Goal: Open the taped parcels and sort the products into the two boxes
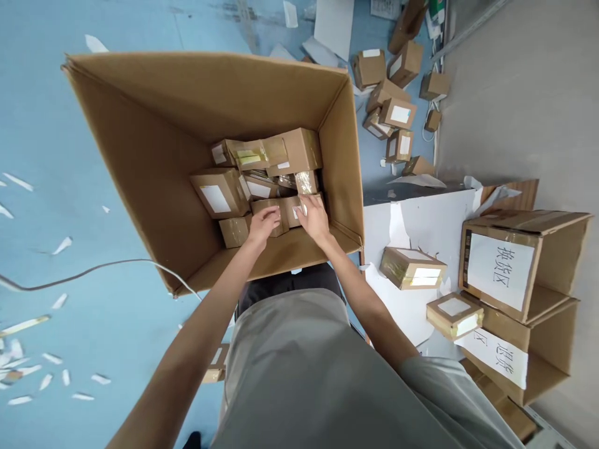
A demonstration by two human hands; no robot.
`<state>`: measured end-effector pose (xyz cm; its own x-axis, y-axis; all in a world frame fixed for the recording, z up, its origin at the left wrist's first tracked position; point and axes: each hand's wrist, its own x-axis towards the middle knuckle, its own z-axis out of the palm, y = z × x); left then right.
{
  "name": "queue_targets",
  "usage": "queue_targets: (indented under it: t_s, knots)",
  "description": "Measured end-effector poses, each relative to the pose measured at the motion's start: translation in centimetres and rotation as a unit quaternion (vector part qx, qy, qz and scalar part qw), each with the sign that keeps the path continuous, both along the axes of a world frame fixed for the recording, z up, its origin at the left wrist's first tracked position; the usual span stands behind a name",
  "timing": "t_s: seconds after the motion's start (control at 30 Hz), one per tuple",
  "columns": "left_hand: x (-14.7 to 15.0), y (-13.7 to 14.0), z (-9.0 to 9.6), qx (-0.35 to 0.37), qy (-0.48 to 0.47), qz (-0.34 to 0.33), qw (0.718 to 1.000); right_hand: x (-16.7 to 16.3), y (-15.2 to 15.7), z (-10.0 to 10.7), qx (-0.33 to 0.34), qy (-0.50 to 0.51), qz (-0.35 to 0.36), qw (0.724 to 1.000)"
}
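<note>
Left hand (265, 224): fingers half curled at small carton (281, 227); can't tell if gripped. Right hand (314, 219): fingers loosely bent over neighbouring carton (291, 218); hold unclear. Both cartons inside big box (140, 162), wearer's side, among other parcels (294, 151). More boxes (397, 115) on blue floor (116, 337).

My large carton (201, 87) is plain brown inside, and the small boxes (299, 149) in it are a similar brown, broken up by white labels (215, 198). One strip of tape (249, 156) among them looks yellow-green, though glare makes its true shade hard to tell. I wear a plain grey-green shirt (299, 362) and black trousers (290, 284). The floor (116, 330) is blue, flecked with white scraps (63, 245). Beside me, white signs (500, 269) carry black characters, and the wall (515, 93) is grey.
</note>
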<state>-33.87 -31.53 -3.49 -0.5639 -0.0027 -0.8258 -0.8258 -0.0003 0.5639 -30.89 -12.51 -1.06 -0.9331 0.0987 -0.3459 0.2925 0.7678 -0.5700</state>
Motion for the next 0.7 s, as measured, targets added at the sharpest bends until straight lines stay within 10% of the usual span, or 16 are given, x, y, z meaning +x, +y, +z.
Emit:
queue_targets:
  t_s: [0.43,0.7]
  knots:
    - [-7.2,-5.7,-11.4,-0.149,0.024,-0.043,0.988,-10.8,-4.9,-10.3,-0.016,-0.08,0.104,0.991]
    - [-13.4,-12.4,-18.6,-0.307,0.208,-0.337,0.865,-9.5,-8.3,-18.0,-0.021,-0.124,0.127,0.984]
